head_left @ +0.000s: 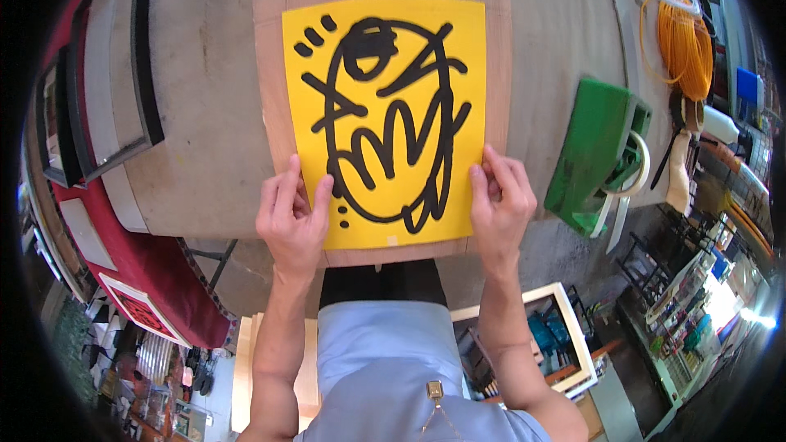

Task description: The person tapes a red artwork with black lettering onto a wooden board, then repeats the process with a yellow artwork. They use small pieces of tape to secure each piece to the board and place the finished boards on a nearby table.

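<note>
A yellow sheet (pixel 458 41) with thick black line drawing lies over a slightly larger brown board (pixel 272 74), whose edges show on the left, top and right. My left hand (pixel 293 209) pinches the sheet's lower left edge between thumb and fingers. Opposite it, my right hand (pixel 501 196) grips the lower right edge the same way. A small pale patch (pixel 392 240) sits at the middle of the sheet's bottom edge. Whether my fingers also hold the board beneath cannot be made out.
Right of the sheet stands a green tape dispenser (pixel 585 155) with a pale roll. Black frames (pixel 147 74) lie at the table's left, by a dark red cloth (pixel 155 270). Coiled orange cord (pixel 686 49) is at far right. A wooden frame (pixel 573 319) stands below the table edge.
</note>
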